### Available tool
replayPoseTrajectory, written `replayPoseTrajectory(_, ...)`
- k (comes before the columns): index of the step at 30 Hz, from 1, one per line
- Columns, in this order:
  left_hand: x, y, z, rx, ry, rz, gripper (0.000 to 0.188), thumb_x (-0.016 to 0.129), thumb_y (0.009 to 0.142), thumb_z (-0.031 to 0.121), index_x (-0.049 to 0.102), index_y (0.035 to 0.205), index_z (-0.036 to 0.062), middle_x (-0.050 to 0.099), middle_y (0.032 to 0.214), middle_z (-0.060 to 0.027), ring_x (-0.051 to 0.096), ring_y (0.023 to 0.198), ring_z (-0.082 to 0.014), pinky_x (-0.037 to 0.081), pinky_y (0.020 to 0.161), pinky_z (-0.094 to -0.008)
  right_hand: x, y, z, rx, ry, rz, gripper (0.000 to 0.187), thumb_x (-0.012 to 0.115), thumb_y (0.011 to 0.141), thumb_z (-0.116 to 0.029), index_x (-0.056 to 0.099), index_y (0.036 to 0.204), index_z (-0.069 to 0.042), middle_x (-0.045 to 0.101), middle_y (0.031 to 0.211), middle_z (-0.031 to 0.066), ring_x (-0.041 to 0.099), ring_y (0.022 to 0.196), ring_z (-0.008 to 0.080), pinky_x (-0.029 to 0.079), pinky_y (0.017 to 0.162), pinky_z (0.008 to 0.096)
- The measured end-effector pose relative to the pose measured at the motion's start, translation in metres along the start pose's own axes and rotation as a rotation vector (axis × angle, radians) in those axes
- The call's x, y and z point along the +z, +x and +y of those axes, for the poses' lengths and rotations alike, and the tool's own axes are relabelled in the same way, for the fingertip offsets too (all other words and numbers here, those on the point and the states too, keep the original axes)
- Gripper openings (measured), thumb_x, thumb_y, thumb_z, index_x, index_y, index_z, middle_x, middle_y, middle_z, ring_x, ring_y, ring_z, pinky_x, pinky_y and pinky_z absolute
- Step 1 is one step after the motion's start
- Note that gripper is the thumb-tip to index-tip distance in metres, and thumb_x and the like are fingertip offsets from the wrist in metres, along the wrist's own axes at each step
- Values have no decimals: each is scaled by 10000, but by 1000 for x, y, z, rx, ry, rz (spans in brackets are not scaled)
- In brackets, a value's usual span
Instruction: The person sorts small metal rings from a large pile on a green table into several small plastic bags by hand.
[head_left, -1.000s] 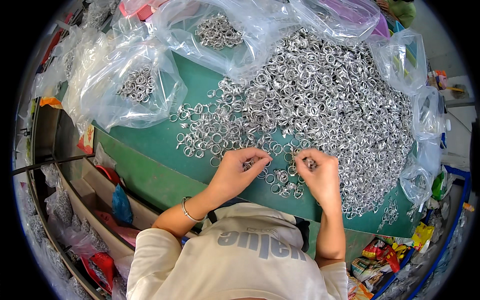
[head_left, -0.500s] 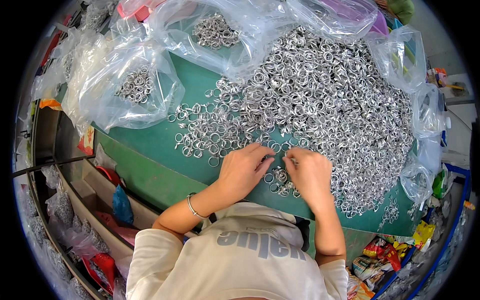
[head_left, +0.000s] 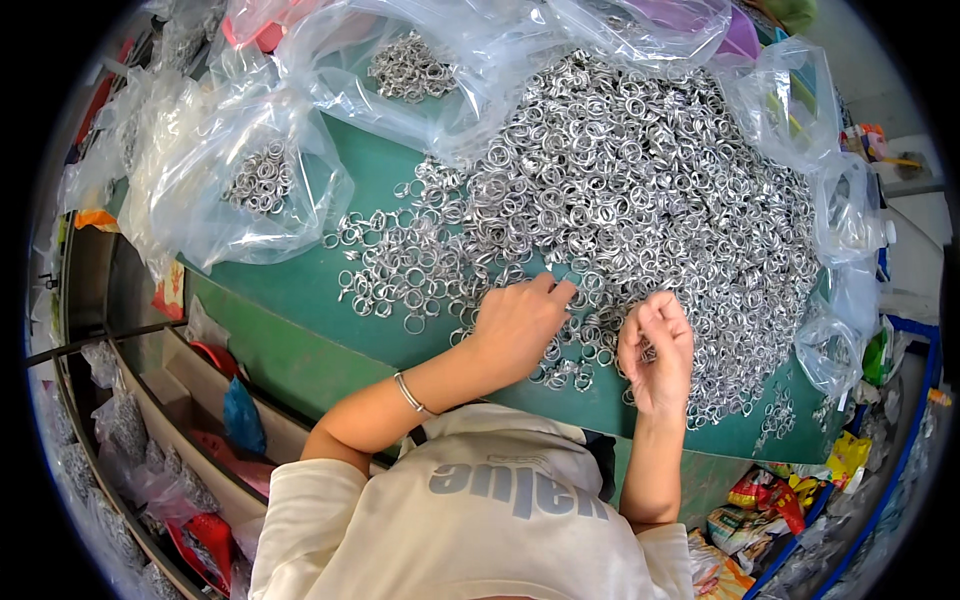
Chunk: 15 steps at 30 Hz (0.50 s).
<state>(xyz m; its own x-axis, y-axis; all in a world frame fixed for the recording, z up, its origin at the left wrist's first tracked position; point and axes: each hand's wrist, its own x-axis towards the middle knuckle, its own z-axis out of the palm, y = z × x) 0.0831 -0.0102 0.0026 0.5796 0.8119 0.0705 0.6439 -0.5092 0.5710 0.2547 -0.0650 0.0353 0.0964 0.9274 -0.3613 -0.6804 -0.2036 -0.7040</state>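
Observation:
A large heap of silver metal rings (head_left: 660, 180) covers the right part of the green table (head_left: 360, 330). At its near-left edge is my left hand (head_left: 520, 328), back up, its bent fingers down among loose rings; whatever they pinch is hidden. To its right my right hand (head_left: 658, 355) is turned palm up above the near edge of the heap, fingers curled toward the thumb. Anything held there is too small to name. A looser spread of rings (head_left: 410, 265) lies left of the heap, and a small cluster (head_left: 565, 373) lies between my hands and my body.
Clear plastic bags (head_left: 230, 170) lie along the table's far left side, one with rings inside. Another ring pile (head_left: 410, 68) sits by plastic at the back. An open drawer (head_left: 195, 385) is at lower left. Colourful packets (head_left: 765, 500) are stacked at lower right.
My right hand has moved right, away from the left, and turned palm up. My left hand has shifted slightly right and turned its back upward. The view has shifted a little.

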Motion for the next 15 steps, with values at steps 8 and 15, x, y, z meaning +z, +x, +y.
replayPoseTrajectory(8,-16,0,-3,70,-22,111,179,664,781,132,608,949,104,557,767,-74,603,654,-283,466,524,-386,7,6,14,-542,-1445,25,99,730,724,-71,675,798,-34,594,693,78,545,493,232,414,476,326)
replayPoseTrajectory(15,-18,-1,-14,-78,-107,110,298,686,775,117,608,1059,73,572,772,-85,588,610,-250,458,532,-360,18,9,13,-535,-1749,37,77,702,749,-118,671,803,-71,596,728,80,595,544,275,454,495,380)
